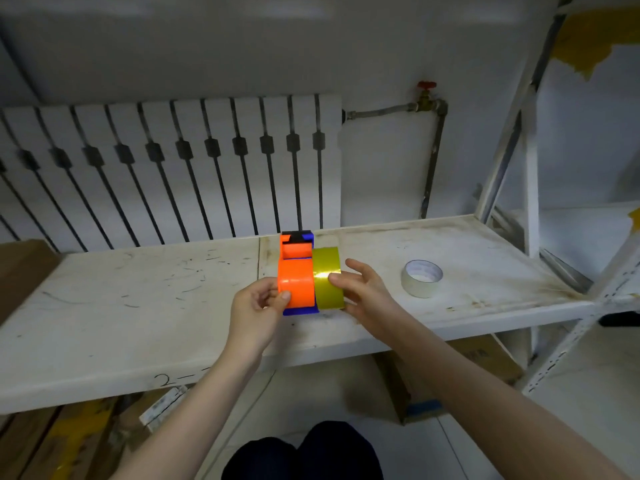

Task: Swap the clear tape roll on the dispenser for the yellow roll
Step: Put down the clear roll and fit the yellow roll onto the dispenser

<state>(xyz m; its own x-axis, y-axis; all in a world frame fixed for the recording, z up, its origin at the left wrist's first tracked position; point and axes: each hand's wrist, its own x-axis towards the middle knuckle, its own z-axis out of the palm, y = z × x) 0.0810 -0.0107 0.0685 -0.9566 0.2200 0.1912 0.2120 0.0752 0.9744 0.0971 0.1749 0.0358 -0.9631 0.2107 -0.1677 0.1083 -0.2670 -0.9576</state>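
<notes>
Two grips share the work. Left hand (258,301) closes thumb and fingers on the orange dispenser (296,275), steadying it just above the white shelf (138,306). Right hand (363,289) grips the yellow roll (328,278), thumb on its face, pressed against the dispenser's right flank. Whether the core sits fully on the hub cannot be told. To seat it well, I would keep the left grip firm, push the roll square to the hub, not tilted. Beyond the right grip, well apart, the clear roll (421,278) lies flat on the shelf.
</notes>
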